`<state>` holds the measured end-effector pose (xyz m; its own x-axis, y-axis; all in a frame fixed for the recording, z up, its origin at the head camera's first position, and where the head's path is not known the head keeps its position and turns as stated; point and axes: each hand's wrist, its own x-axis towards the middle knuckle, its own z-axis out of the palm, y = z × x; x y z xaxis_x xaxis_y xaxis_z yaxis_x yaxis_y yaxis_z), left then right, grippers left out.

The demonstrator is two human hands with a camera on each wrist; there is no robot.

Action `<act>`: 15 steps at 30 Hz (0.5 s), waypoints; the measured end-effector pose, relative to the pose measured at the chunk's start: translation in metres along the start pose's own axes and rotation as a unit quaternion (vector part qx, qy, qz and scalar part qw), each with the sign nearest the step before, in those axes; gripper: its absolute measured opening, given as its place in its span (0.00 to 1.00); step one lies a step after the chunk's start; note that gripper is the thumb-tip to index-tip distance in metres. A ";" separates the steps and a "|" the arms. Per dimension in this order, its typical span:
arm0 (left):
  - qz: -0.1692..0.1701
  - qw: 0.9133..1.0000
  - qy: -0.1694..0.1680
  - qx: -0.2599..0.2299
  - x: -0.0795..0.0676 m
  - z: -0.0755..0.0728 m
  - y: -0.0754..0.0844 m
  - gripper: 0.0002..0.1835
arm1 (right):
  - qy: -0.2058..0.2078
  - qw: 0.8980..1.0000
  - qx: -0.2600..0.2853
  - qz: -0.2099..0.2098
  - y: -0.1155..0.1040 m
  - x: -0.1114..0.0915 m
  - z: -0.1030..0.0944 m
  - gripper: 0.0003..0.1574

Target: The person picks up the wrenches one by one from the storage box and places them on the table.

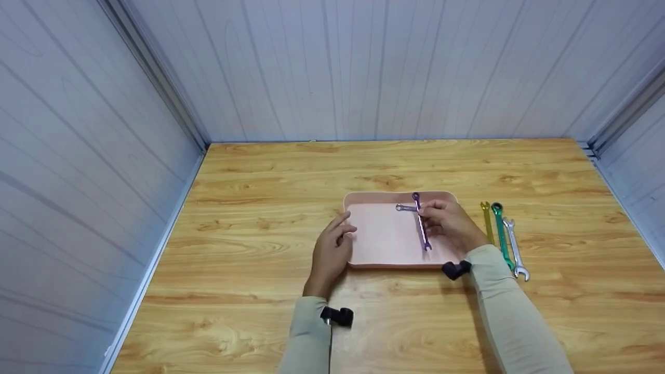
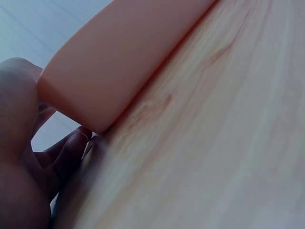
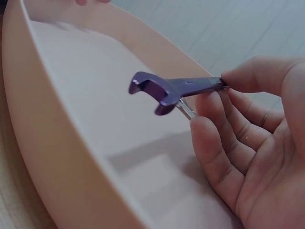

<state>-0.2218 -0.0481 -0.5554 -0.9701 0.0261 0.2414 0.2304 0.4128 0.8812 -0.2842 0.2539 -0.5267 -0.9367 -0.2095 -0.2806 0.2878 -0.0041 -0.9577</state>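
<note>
A purple combination wrench (image 1: 420,223) is held by my right hand (image 1: 451,221) above the pink tray (image 1: 382,266), thumb against its shaft. Its open-ended jaw (image 3: 155,90) points toward the near side of the tray. A small silver wrench (image 1: 406,208) sticks out to the left, crossing behind the purple one; in the right wrist view its thin shaft (image 3: 186,109) shows at the fingertips. My left hand (image 1: 332,249) grips the tray's left side near the front corner, fingers reaching over the rim.
To the right of the tray, a yellow wrench (image 1: 487,221), a green ratcheting wrench (image 1: 502,236) and a silver wrench (image 1: 514,246) lie side by side on the wooden table (image 1: 249,234). My right forearm passes close beside them. Panelled walls (image 1: 353,72) surround the table.
</note>
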 end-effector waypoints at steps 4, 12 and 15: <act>-0.009 1.000 0.003 0.000 0.000 0.001 -0.001 0.13 | 0.000 1.000 -0.002 0.002 -0.001 0.000 -0.001 0.05; -0.008 1.000 0.006 -0.003 0.001 0.002 0.000 0.12 | 0.000 1.000 -0.008 -0.003 -0.004 0.000 -0.004 0.04; -0.002 1.000 0.007 -0.001 0.001 0.002 0.002 0.12 | 0.001 1.000 -0.010 -0.001 -0.005 -0.001 -0.004 0.07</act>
<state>-0.2226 -0.0459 -0.5543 -0.9696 0.0117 0.2443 0.2274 0.4110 0.8828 -0.2857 0.2577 -0.5217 -0.9379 -0.2073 -0.2781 0.2813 0.0141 -0.9595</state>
